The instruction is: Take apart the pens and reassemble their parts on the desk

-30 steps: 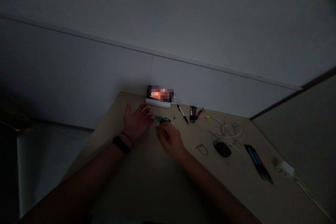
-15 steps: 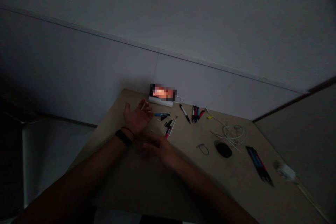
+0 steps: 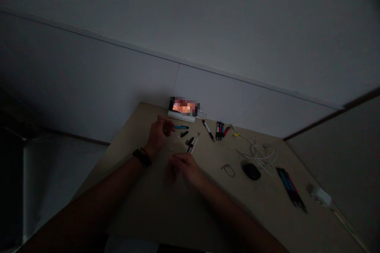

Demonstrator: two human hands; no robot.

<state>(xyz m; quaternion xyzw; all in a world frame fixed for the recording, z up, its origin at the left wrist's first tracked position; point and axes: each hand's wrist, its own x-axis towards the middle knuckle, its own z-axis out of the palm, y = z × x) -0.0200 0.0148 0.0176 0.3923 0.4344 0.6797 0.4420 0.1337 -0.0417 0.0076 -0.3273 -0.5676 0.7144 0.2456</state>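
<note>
Our left hand is loosely curled just beside the blue pen, our blurred right hand is half bent, and we cannot tell if either holds something. Pen parts lie just beyond the right hand, probably for easy reach. In the earlier frame, our left palm was open upward.
</note>
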